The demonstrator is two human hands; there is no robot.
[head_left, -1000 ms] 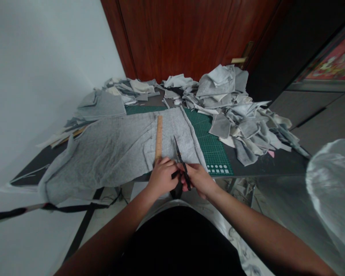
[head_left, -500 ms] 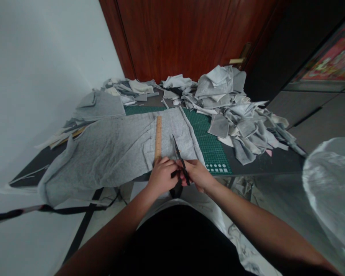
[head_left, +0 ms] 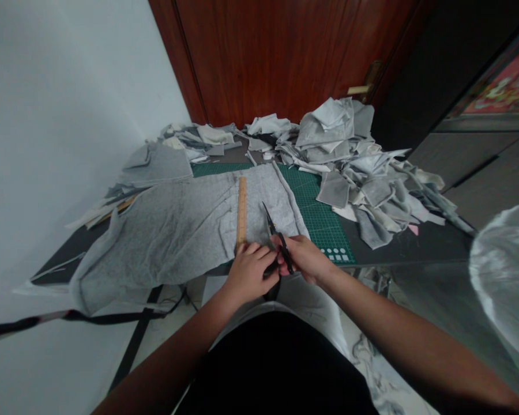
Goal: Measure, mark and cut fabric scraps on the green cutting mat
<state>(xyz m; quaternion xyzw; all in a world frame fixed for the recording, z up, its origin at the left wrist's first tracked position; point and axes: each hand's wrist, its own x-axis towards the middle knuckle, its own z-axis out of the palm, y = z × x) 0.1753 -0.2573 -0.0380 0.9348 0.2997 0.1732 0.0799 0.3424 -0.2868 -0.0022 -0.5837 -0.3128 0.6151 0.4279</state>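
My right hand [head_left: 305,257] is closed on black-handled scissors [head_left: 285,249], whose narrow dark blades point away from me over the grey fabric [head_left: 177,230]. Close beside it, my left hand [head_left: 251,272] lies at the near edge of the fabric with curled fingers. A black handle loop shows between its thumb and forefinger, and its knuckles cover the near end of a wooden ruler [head_left: 241,210]. This ruler lies lengthwise away from me on the fabric. Under the fabric's right side is a green cutting mat [head_left: 313,210]. Both sets of fingertips are partly hidden.
A big heap of grey and white fabric scraps [head_left: 350,155] stands at the back right of the dark table [head_left: 415,248]. More folded grey cloth [head_left: 155,161] lies back left, against the white wall. A clear plastic bag [head_left: 506,276] stands at the right.
The whole view has shifted slightly, so things sit a little further right. Both hands keep their places at the scissors and the ruler's near end.
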